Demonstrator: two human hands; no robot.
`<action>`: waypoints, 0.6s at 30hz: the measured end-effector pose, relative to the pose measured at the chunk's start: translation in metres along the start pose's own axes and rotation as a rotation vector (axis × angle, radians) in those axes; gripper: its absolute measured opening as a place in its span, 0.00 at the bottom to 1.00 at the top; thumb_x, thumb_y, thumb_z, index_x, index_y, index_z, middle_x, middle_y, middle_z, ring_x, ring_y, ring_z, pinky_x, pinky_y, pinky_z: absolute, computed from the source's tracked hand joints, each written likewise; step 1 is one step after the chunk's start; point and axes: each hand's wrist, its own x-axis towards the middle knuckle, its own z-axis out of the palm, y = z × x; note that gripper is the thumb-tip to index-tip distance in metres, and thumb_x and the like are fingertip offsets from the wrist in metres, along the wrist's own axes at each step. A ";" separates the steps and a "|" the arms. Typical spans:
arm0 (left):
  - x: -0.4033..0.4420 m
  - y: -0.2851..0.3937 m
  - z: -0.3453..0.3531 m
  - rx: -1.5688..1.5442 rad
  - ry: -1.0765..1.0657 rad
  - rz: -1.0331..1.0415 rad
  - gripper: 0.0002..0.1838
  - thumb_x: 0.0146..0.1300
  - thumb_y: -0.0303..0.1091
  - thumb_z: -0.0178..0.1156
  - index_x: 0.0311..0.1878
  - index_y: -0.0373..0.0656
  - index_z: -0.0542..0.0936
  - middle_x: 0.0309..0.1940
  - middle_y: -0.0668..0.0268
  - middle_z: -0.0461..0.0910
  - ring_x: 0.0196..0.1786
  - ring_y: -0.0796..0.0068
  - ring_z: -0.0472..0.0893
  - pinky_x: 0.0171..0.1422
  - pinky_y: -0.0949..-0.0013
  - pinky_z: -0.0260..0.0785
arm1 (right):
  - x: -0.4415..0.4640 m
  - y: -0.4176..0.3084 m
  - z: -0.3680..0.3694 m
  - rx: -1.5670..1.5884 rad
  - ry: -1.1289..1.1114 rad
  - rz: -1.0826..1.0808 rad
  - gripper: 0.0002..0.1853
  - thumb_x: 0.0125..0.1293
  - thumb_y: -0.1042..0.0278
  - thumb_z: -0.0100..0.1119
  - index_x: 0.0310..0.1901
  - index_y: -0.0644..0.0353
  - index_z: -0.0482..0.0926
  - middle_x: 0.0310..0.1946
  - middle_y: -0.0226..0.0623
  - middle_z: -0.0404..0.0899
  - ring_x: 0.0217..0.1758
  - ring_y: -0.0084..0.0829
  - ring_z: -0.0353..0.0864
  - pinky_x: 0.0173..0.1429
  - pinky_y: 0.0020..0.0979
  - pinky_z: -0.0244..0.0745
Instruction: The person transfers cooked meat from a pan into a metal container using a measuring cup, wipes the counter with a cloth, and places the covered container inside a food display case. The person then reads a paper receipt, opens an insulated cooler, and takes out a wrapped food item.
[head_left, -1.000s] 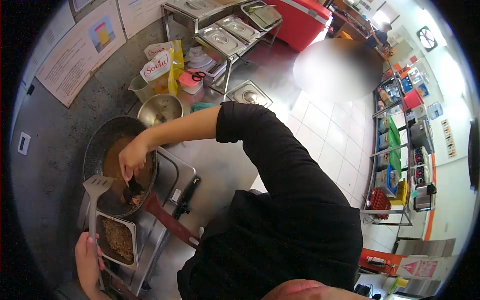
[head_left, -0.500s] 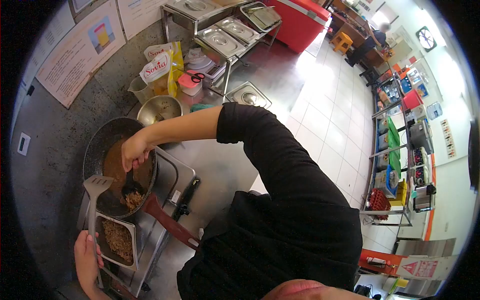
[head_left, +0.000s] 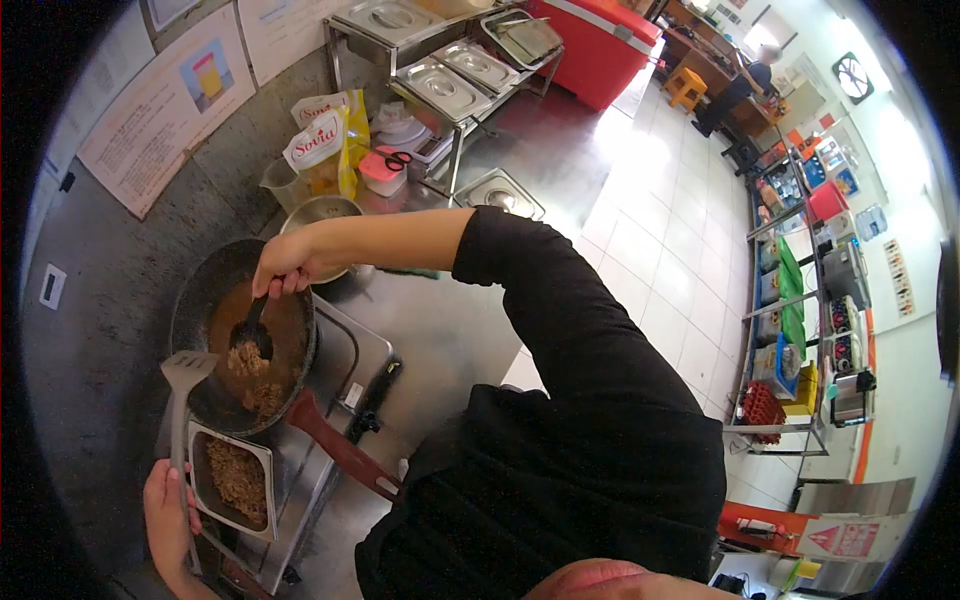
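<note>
My right hand (head_left: 283, 268) grips the handle of a black cooking spoon (head_left: 253, 338) over a dark speckled frying pan (head_left: 195, 285). The spoon's bowl is down in the pan with minced meat (head_left: 246, 360) at its front. Brown sauce (head_left: 283, 335) covers the pan's base, and more mince lies in it. At lower left, my left hand (head_left: 170, 515) is closed round the handle of a grey slotted spatula (head_left: 188, 370). The spatula stands upright, its head near the pan's rim. Beside that hand, a metal tray (head_left: 268, 470) holds cooked mince (head_left: 236, 480).
The pan's red handle (head_left: 335, 440) points toward my body over the stove (head_left: 375, 345). Beyond the pan are a metal bowl (head_left: 325, 208), Sovia packs (head_left: 318, 145), a pink-lidded tub (head_left: 383, 170) and lidded steel containers (head_left: 443, 85). A person (head_left: 740, 92) stands far back.
My right hand has lifted slightly and shifted up in view with the spoon, which has moved back from the pan's near side. Mince now lies in the sauce there. My left hand is nearly still.
</note>
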 end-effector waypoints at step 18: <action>0.003 0.014 0.007 0.029 -0.038 0.055 0.16 0.68 0.41 0.39 0.37 0.38 0.70 0.14 0.72 0.63 0.09 0.85 0.62 0.12 0.80 0.55 | -0.045 0.005 -0.011 0.136 0.126 -0.104 0.06 0.62 0.68 0.52 0.39 0.57 0.72 0.18 0.21 0.63 0.13 0.11 0.54 0.15 0.15 0.46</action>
